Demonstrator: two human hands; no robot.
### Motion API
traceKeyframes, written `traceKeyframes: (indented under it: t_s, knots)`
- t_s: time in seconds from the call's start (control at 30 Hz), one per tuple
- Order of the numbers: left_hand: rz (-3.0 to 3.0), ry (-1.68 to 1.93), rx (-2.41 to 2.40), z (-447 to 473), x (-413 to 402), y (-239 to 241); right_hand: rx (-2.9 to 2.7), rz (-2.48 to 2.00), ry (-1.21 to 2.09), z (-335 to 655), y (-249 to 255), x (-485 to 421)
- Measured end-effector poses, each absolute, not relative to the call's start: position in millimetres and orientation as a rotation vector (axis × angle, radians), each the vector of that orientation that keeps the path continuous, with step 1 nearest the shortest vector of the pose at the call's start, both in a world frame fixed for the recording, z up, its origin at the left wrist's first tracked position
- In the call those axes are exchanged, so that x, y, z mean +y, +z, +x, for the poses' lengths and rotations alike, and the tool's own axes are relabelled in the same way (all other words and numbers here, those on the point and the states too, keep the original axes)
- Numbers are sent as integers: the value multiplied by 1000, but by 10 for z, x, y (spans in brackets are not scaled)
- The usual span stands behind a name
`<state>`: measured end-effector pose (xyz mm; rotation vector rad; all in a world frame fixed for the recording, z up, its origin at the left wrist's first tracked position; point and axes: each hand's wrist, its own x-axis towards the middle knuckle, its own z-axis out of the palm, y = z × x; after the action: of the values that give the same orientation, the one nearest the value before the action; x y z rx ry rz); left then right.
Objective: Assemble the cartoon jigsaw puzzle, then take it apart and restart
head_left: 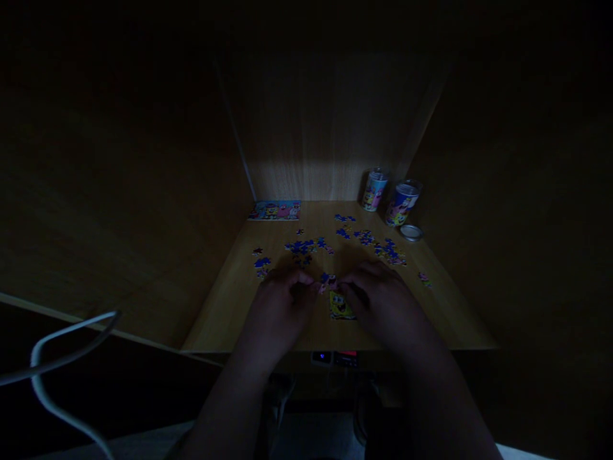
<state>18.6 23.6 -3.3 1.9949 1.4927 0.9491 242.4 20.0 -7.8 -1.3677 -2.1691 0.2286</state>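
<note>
Both hands meet over a small cluster of joined jigsaw puzzle pieces (327, 281), pink and dark blue, near the front middle of the wooden desk (230, 319). My left hand (282, 300) pinches its left side between thumb and forefinger. On the right side, the fingertips of my right hand (378, 297) close on the same cluster. Just below lies a joined section of puzzle (339, 305) with a yellow cartoon face, partly covered by my right hand. Loose blue puzzle pieces (302, 246) are scattered beyond the hands. The light is dim, so piece edges are hard to make out.
Two printed cans (374, 190) stand at the back right, with a round metal lid (411, 232) before the nearer one. A cartoon picture card (275, 210) lies at the back left. More pieces (390, 252) lie at right. Wooden panels enclose the desk; a white cable (41, 370) hangs at left.
</note>
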Motion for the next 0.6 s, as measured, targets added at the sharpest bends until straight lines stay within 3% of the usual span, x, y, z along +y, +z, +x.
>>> traceKeyframes:
  t_s: [0.6]
  knots:
    - [1894,968,1408,175,225,-61,-2178,-1355,254,2426,-76,196]
